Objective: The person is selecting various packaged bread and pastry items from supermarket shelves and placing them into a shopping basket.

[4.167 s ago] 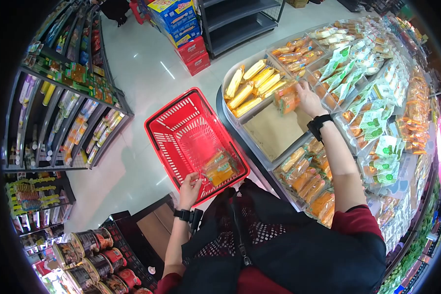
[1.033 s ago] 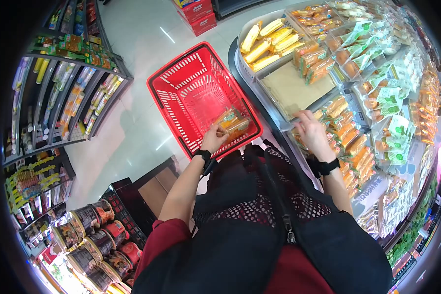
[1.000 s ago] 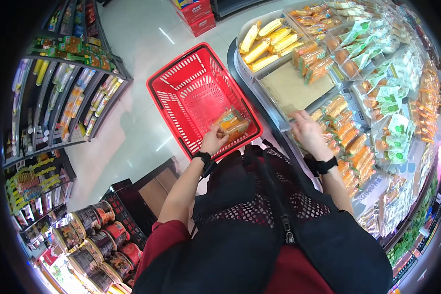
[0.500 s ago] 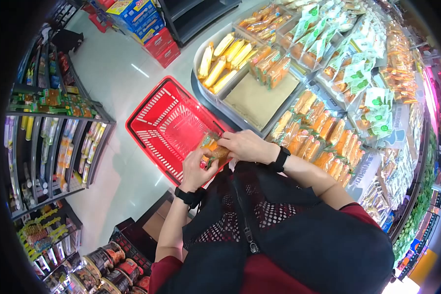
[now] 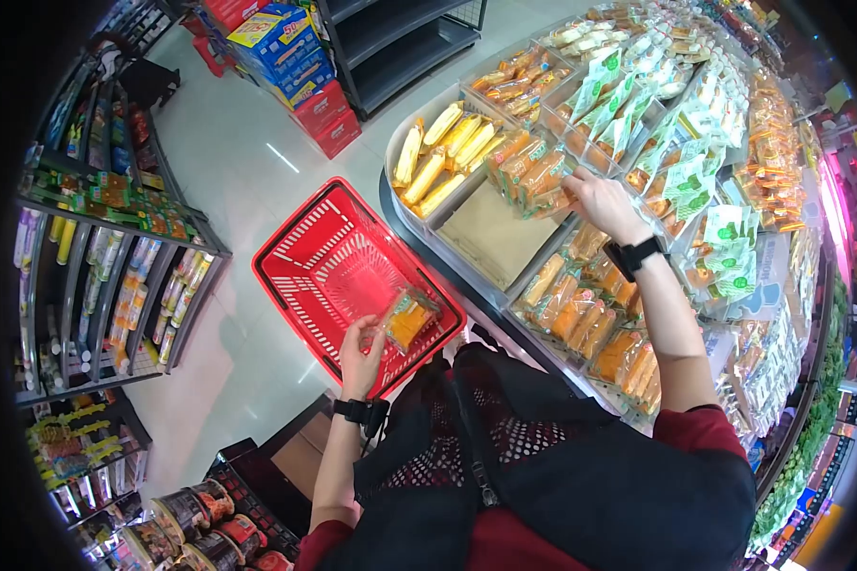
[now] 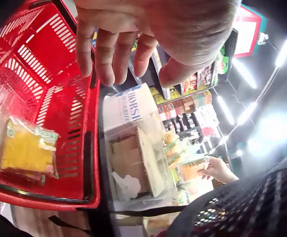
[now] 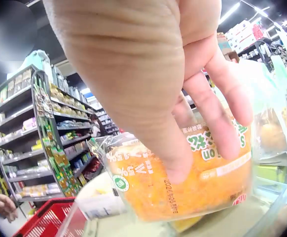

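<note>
My right hand (image 5: pixel 607 207) pinches a clear-wrapped packet of orange bread (image 7: pixel 203 185), thumb on the near face and fingers over the far side. The packet stands upright at the back of a display compartment with a bare tan base (image 5: pixel 490 233), beside similar packets (image 5: pixel 514 157). In the left wrist view, the right hand (image 6: pixel 218 170) and its packet show far off. My left hand (image 5: pixel 360 354) hovers at the near rim of the red shopping basket (image 5: pixel 305 228), fingers loosely bent and holding nothing. Inside the basket's near end lie wrapped breads (image 5: pixel 409 319).
Neighbouring compartments hold yellow-wrapped breads (image 5: pixel 448 147), brown breads (image 5: pixel 576 314) and green-labelled bags (image 5: pixel 605 90). A snack shelf (image 5: pixel 114 285) stands left across the aisle, with stacked boxes (image 5: pixel 290 67) ahead. Tubs (image 5: pixel 200 533) sit at the lower left.
Half a second ago both hands were at the packets in the basket. Since then the right hand has moved right to the display and taken a bread packet; the left has let go and drawn back.
</note>
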{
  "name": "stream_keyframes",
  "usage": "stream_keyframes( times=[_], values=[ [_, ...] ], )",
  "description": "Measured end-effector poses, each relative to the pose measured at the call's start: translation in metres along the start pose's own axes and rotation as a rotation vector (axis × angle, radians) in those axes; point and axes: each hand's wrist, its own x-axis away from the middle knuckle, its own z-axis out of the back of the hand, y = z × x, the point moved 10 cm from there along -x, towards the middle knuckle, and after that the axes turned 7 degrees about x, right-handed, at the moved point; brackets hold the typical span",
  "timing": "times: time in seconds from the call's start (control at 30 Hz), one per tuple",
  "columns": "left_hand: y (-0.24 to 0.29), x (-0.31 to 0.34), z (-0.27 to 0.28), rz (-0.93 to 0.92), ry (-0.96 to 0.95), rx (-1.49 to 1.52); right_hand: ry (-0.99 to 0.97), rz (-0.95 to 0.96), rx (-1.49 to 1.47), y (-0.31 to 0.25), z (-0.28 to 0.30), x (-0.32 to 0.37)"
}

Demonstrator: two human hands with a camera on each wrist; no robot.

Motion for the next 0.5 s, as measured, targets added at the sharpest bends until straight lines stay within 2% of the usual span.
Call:
stream_keyframes(
  times=[0.07, 0.2, 0.27, 0.33, 0.4, 0.5],
  values=[
    [-0.035, 0.028, 0.026, 0.136, -0.015, -0.073, 0.001, 0.013, 0.012, -0.021, -0.011, 0.001],
    [-0.09, 0.077, 0.073, 0.186, 0.004, -0.105, 0.047, 0.098, 0.05, -0.069, -0.029, 0.013],
    [-0.103, 0.082, 0.07, 0.175, 0.04, -0.089, 0.102, 0.069, 0.0, -0.063, -0.036, 0.015],
    [-0.116, 0.08, 0.051, 0.227, 0.056, -0.1, 0.085, 0.037, -0.006, -0.036, -0.055, 0.012],
    [-0.124, 0.069, 0.034, 0.253, 0.057, -0.151, 0.165, -0.011, -0.021, -0.009, -0.061, 0.007],
    [-0.166, 0.071, 0.028, 0.26, 0.044, -0.181, 0.161, -0.009, -0.061, -0.006, -0.064, 0.011]
  ],
)
